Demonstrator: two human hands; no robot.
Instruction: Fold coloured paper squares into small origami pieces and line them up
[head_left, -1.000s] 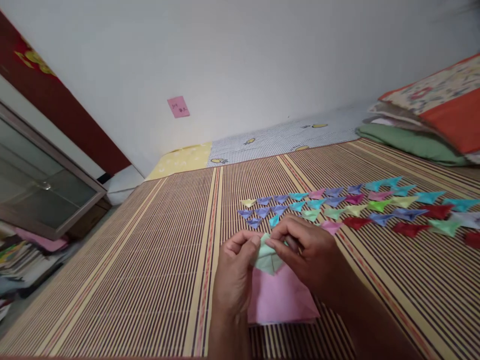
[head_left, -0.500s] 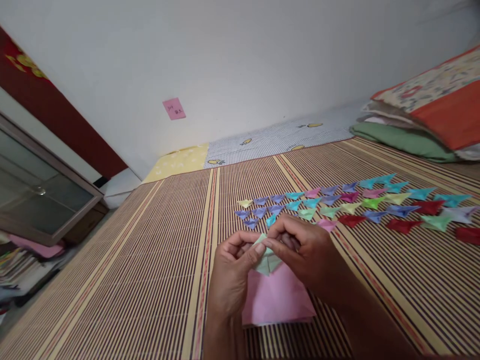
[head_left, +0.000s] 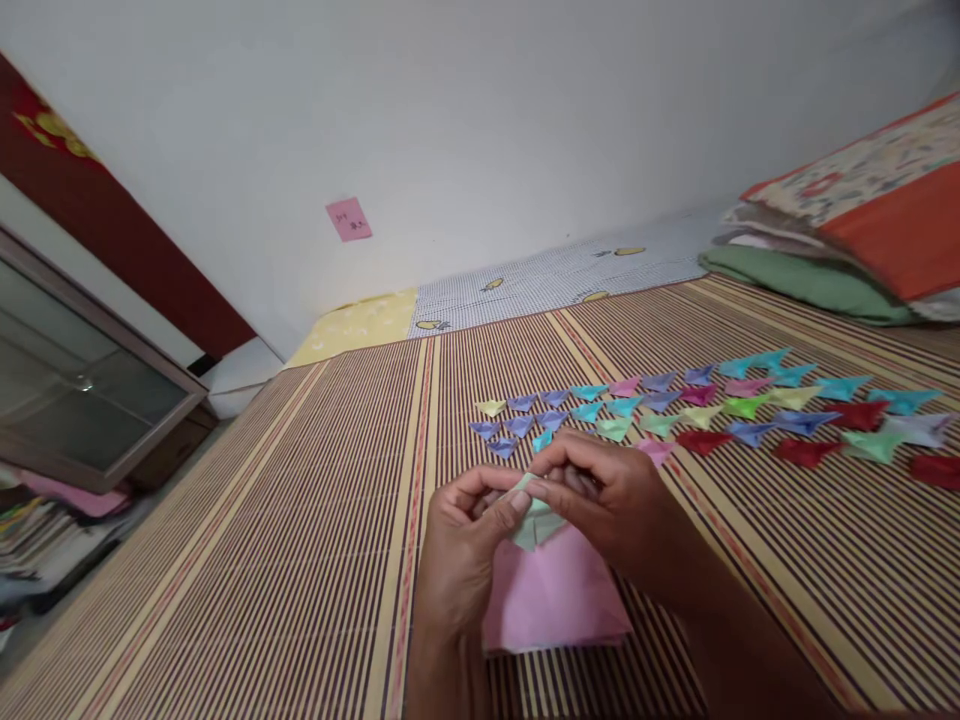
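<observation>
Between both hands is a small folded piece of pale green paper [head_left: 537,528], with a crease down its middle and a point at the bottom. My left hand [head_left: 474,535] pinches its left side between thumb and fingers. My right hand [head_left: 600,495] is closed on its upper right edge, thumb close to the left thumb. The fingers partly hide the paper's top. Just beneath lies a stack of pink square paper [head_left: 559,600] on the striped mat [head_left: 300,560]. Beyond the hands stand rows of folded paper shapes, among them a dark red one [head_left: 703,441] and a light green one [head_left: 615,429].
Folded bedding [head_left: 817,285] is piled at the right edge of the mat. A checked cloth [head_left: 517,290] runs along the wall, where a pink note [head_left: 349,219] is stuck. At the left is a glass-doored cabinet [head_left: 82,380] with books below.
My right fingers and thumb have shifted slightly left over the top of the green paper. The left hand keeps its pinch, and the stack and rows stay put.
</observation>
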